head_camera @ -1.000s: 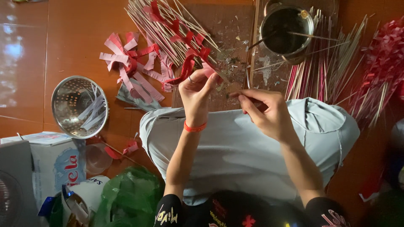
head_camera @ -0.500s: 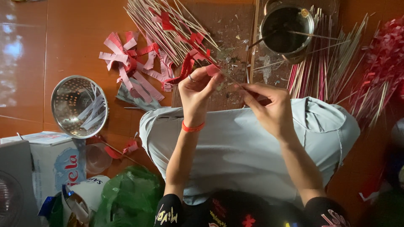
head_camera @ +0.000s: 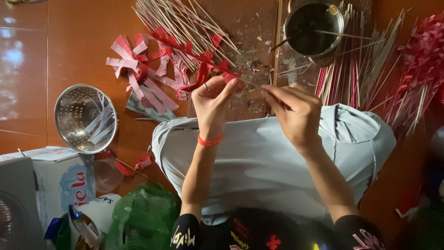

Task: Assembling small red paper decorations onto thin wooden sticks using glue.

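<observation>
Left hand (head_camera: 213, 103) pinches red paper strip (head_camera: 217, 74) onto thin stick (head_camera: 252, 84); right hand (head_camera: 296, 113), fingers closed, grips stick. Strip may tear (paper flimsy), slip loose.

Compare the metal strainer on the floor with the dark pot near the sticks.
The strainer is shiny silver with a punched-hole wall; the pot is dark inside with a solid wall. The strainer holds loose pale paper strips; the pot has a thin stick resting across it. The strainer sits left of the left hand; the pot lies beyond the right hand. Both are round, open-topped and metal.
</observation>
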